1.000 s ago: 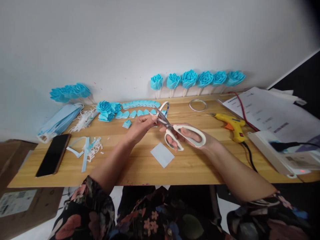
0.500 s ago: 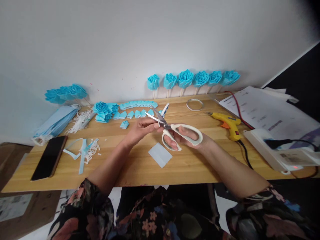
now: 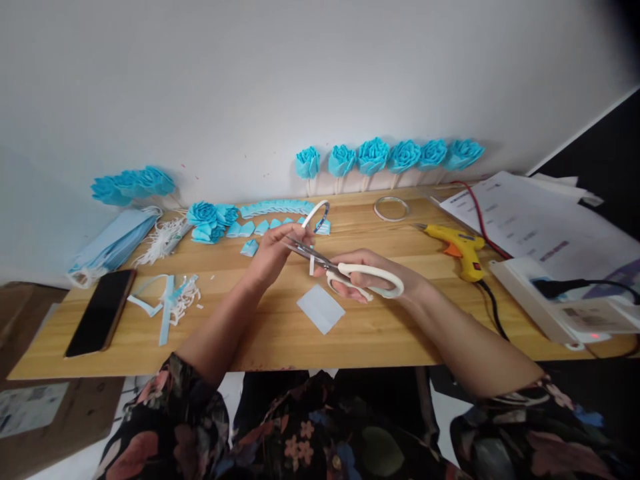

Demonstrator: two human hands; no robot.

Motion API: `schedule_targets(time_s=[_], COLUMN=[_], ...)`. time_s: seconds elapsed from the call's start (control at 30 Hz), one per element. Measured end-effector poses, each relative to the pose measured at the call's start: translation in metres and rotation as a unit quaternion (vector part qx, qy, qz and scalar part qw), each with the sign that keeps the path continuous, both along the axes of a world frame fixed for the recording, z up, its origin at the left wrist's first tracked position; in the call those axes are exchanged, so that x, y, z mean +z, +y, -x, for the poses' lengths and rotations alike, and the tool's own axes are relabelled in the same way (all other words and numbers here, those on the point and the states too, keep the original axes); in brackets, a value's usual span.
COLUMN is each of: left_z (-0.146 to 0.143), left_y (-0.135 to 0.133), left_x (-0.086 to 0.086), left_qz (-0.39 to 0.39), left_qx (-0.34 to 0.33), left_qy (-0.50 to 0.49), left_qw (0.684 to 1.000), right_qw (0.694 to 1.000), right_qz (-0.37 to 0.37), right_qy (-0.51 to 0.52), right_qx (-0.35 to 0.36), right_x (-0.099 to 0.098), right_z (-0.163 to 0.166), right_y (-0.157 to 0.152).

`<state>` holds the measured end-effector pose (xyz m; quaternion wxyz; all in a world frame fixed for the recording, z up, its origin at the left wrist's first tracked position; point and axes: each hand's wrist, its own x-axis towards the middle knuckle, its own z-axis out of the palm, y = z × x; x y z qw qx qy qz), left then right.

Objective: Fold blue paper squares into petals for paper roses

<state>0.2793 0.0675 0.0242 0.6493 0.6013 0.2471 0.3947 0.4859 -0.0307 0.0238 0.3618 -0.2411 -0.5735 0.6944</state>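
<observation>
My right hand (image 3: 360, 275) has its fingers through the white handles of a pair of scissors (image 3: 373, 277). The blades point left and lie nearly together, close to my left fingers. My left hand (image 3: 281, 250) is closed on a narrow roll of white tape (image 3: 320, 212), which stands up as a ring above the fingertips. A short white strip end (image 3: 312, 263) hangs down by the blades. Whether the blades have cut it I cannot tell. On the table below lies a square of pale thin sheet (image 3: 321, 309). Folded blue pieces (image 3: 250, 247) lie beyond my left hand.
Blue flowers on sticks (image 3: 373, 157) lean against the wall. A yellow glue gun (image 3: 457, 248) and power strip (image 3: 543, 303) are at the right. Another tape ring (image 3: 391, 209) lies near the back. At left are a phone (image 3: 100, 313), face masks (image 3: 115, 240) and scraps (image 3: 183, 300).
The scissor blades have closed from wide apart to nearly together. The tape ring has turned and shows more of its loop, and a short strip end now hangs below my left hand.
</observation>
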Motion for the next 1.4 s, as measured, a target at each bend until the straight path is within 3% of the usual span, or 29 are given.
schedule_targets(time_s=[0.17, 0.6, 0.83, 1.03, 1.4], left_z=[0.003, 0.001, 0.001, 0.003, 0.007], left_y=[0.007, 0.010, 0.004, 0.005, 0.005], left_x=[0.000, -0.001, -0.007, -0.015, -0.010], left_qz=[0.049, 0.088, 0.027, -0.079, -0.153], left_qx=[0.034, 0.010, -0.045, -0.078, -0.072], left_qy=[-0.049, -0.060, -0.017, 0.024, 0.070], left_qw=[0.997, 0.994, 0.999, 0.993, 0.983], right_qw=[0.999, 0.998, 0.998, 0.998, 0.998], right_qz=[-0.021, -0.029, -0.038, -0.037, -0.018], right_qy=[-0.001, -0.006, 0.003, 0.029, 0.048], right_qx=[-0.044, -0.047, -0.039, -0.032, -0.026], right_x=[0.001, -0.002, -0.002, -0.007, -0.013], right_z=[-0.003, -0.003, -0.002, -0.001, -0.003], right_y=[0.001, 0.005, 0.005, 0.006, 0.008])
